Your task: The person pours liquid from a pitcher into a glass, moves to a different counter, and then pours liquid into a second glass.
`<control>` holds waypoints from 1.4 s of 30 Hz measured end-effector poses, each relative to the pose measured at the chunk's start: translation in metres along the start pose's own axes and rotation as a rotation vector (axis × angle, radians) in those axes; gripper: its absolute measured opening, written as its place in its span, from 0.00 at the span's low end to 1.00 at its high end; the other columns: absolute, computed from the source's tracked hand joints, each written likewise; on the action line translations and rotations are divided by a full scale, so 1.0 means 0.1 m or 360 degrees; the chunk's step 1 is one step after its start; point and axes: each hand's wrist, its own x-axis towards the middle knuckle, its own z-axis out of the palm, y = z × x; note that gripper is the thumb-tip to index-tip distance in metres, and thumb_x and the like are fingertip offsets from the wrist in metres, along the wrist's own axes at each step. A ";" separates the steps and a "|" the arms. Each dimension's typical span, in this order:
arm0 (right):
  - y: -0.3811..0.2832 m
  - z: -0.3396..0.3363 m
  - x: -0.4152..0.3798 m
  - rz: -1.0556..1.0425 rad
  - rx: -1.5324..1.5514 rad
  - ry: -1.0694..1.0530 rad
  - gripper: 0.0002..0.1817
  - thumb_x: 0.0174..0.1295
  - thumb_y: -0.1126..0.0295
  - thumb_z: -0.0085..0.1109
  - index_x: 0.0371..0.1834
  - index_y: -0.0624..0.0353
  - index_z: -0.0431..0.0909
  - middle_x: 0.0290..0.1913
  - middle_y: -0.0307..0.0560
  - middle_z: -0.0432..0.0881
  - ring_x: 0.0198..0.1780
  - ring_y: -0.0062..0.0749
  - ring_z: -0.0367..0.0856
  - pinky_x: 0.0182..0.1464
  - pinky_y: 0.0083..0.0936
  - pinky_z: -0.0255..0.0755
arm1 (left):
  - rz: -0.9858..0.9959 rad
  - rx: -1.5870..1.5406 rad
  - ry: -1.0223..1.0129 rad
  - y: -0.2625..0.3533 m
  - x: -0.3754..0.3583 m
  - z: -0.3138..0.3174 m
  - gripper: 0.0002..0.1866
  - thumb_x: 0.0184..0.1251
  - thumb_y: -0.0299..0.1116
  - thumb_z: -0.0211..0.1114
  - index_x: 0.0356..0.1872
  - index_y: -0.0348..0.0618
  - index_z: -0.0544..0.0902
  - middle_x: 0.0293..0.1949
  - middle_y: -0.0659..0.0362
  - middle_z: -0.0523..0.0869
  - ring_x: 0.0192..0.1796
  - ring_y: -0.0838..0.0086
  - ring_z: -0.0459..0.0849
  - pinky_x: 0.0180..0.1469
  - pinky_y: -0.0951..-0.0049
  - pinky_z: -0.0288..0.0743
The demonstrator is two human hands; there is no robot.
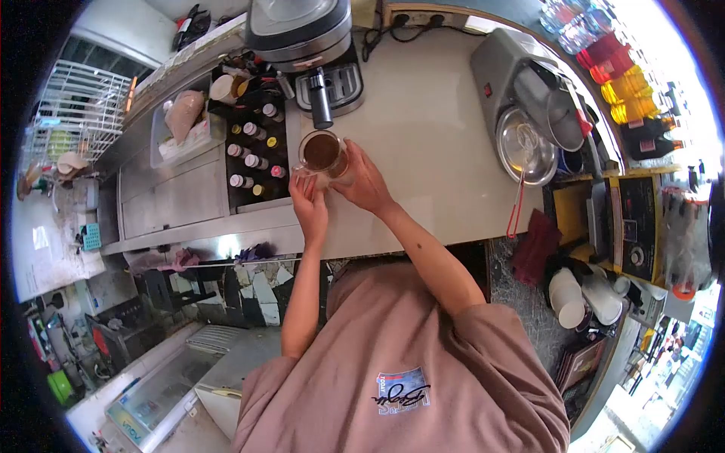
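A clear glass cup [322,152] with a dark brown drink in it is between my two hands, above the near part of the pale counter. My left hand [307,202] is closed at the cup's lower left side, its fingers up against the glass. From the right, my right hand [364,181] wraps round the cup's side. Whether the cup's base rests on the counter is hidden. Just beyond the cup, the black handle of a portafilter [321,102] sticks out from the espresso machine [300,38].
Left of the cup, several capped bottles [255,145] stand in a recessed rack beside a clear plastic bin [162,136]. On the right are a grey machine [502,72], a steel bowl [527,147] and red-handled tongs [516,208]. Stacked paper cups [566,298] lie nearer me.
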 end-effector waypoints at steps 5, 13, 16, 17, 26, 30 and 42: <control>-0.07 -0.44 -0.50 0.0335 0.0111 0.0016 0.44 0.58 0.67 0.75 0.76 0.62 0.60 0.70 0.57 0.71 0.67 0.47 0.76 0.67 0.38 0.73 | -0.0010 -0.0045 0.0115 0.06 -0.62 0.18 0.27 0.72 0.18 0.54 0.71 0.32 0.61 0.66 0.43 0.74 0.71 0.57 0.75 0.72 0.61 0.68; -0.13 -1.56 -1.83 0.0665 0.0259 0.0035 0.22 0.65 0.71 0.69 0.61 0.63 0.79 0.58 0.51 0.84 0.56 0.36 0.84 0.61 0.33 0.77 | 0.0107 0.0416 -0.0418 0.44 -1.15 0.50 0.08 0.72 0.24 0.61 0.49 0.38 0.81 0.43 0.56 0.86 0.48 0.70 0.84 0.55 0.69 0.75; -0.22 -1.95 -2.36 0.1000 0.0512 0.0159 0.19 0.64 0.66 0.71 0.55 0.63 0.82 0.52 0.51 0.87 0.53 0.38 0.86 0.59 0.32 0.77 | 0.0081 0.0398 -0.0714 0.51 -1.27 0.66 0.06 0.72 0.26 0.63 0.46 0.36 0.82 0.40 0.57 0.87 0.44 0.71 0.85 0.51 0.69 0.77; -0.29 -2.11 -2.52 0.1217 0.0443 0.0107 0.18 0.64 0.66 0.70 0.55 0.63 0.83 0.51 0.50 0.88 0.52 0.36 0.86 0.58 0.32 0.77 | 0.0079 0.0399 -0.0737 0.53 -1.35 0.73 0.06 0.72 0.26 0.63 0.46 0.36 0.82 0.40 0.57 0.87 0.44 0.71 0.85 0.51 0.69 0.77; -0.67 -3.59 -4.35 0.1987 0.0496 0.0350 0.11 0.64 0.67 0.67 0.42 0.64 0.87 0.36 0.45 0.90 0.39 0.26 0.88 0.39 0.25 0.79 | 0.0083 0.0578 -0.1880 0.92 -2.20 1.42 0.09 0.71 0.30 0.66 0.47 0.38 0.84 0.43 0.53 0.88 0.45 0.64 0.89 0.47 0.67 0.81; -0.25 -4.12 -5.19 0.1777 0.0128 0.1370 0.08 0.60 0.72 0.65 0.41 0.63 0.84 0.33 0.41 0.86 0.33 0.24 0.84 0.31 0.23 0.72 | 0.0087 0.0584 -0.2483 1.10 -2.70 1.86 0.11 0.70 0.32 0.67 0.48 0.38 0.84 0.47 0.53 0.87 0.48 0.64 0.88 0.52 0.65 0.80; 0.08 -4.71 -4.87 0.1176 -0.0123 0.1182 0.40 0.49 0.65 0.81 0.67 0.56 0.73 0.61 0.48 0.84 0.63 0.38 0.81 0.65 0.36 0.73 | 0.0226 0.0216 -0.2672 1.25 -4.15 3.31 0.36 0.72 0.43 0.68 0.76 0.45 0.63 0.69 0.44 0.75 0.63 0.53 0.81 0.60 0.57 0.78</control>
